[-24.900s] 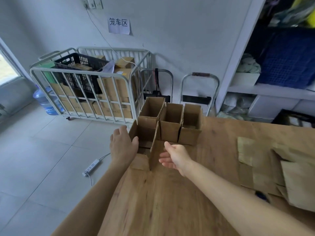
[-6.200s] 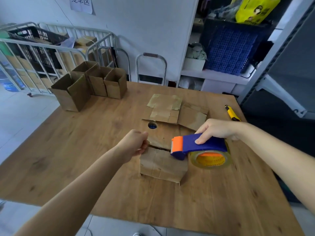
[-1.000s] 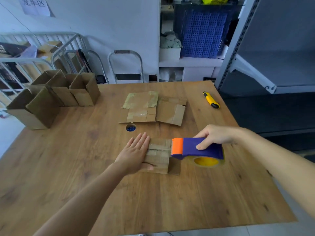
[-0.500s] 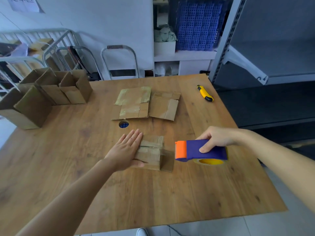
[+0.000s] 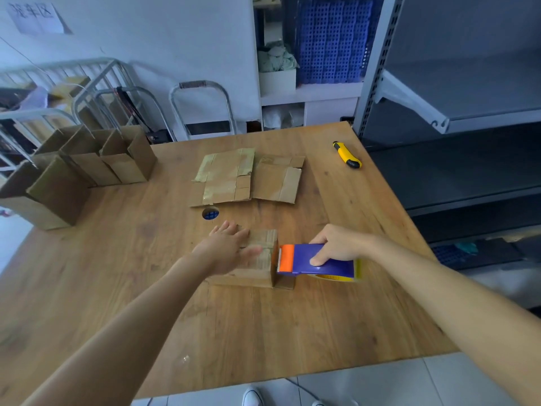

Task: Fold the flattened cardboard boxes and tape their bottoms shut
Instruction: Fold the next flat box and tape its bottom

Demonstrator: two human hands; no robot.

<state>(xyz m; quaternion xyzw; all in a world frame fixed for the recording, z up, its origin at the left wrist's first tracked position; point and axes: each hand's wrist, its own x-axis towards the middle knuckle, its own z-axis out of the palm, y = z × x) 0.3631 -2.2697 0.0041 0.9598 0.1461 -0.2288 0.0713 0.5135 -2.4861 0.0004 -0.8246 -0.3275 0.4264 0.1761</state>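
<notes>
Head view down onto a wooden worktop; a small brown box sits on it, closed flaps facing up, directly under the left hand; the left fingers lie straight & flat, pressing the flaps down, gripping nothing; the right hand is curled round the body of a blue & orange tape dispenser, whose toothed orange end sits at the box's edge just right of the left thumb; can't tell whether tape has stuck yet; flattened boxes lie beyond the left fingertips, w/ a yellow utility knife well beyond the right fingers; folded boxes stand open-topped far off to the left of the left fingers; the step in hand looks like taping the bottom seam; to do it well, prob. hold both flaps level w/ the palm so the seam shuts tight; start the tape on the side wall so it wraps the edge; draw the dispenser straight along the seam, sliding the left fingers clear of the teeth as it comes; tilt to cut, then rub the strip flat.
</notes>
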